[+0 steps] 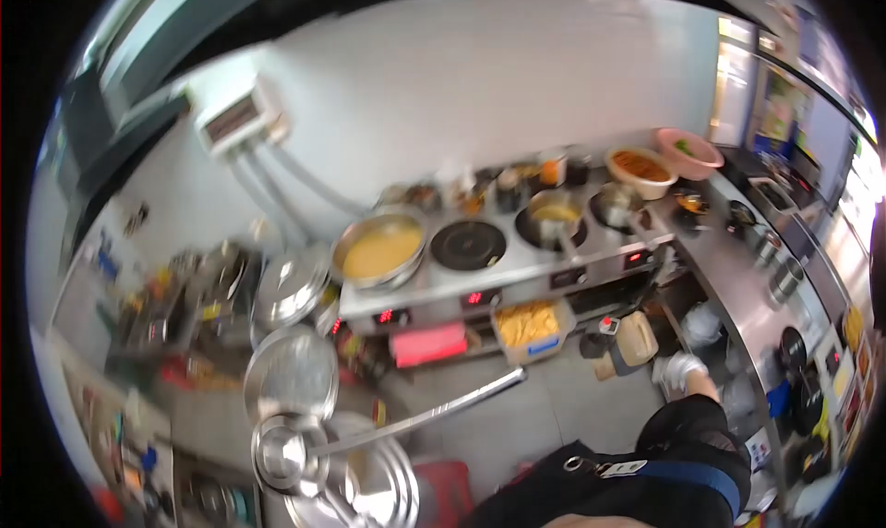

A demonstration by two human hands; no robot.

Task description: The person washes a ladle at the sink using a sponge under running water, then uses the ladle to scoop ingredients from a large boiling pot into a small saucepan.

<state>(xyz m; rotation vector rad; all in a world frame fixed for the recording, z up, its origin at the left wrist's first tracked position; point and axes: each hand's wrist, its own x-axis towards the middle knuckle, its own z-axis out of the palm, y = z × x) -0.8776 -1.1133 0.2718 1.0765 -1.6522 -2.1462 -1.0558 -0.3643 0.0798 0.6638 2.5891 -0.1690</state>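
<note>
Neither of my hands shows clearly. A bare strip of body at the bottom edge shows no fingers. My black clothing point(591, 477) with a blue strap point(701, 477) fills the lower right, and beyond it a blurred white shoe point(678, 371) seems to stand on the floor. To the left, a long-handled metal ladle or pan point(281, 454) lies over stacked round steel lids or pots point(392, 482). Its handle slants up to the right, and no hand is on it. Beside it is a round strainer-like lid point(291, 376).
A steel counter point(540, 274) with hot plates carries a large pan of yellow liquid point(383, 251) and smaller pots point(554, 219). Below are a pink bundle point(429, 343), a tub of yellow pieces point(528, 325) and a jug point(637, 337). A side counter point(715, 260) runs along the right.
</note>
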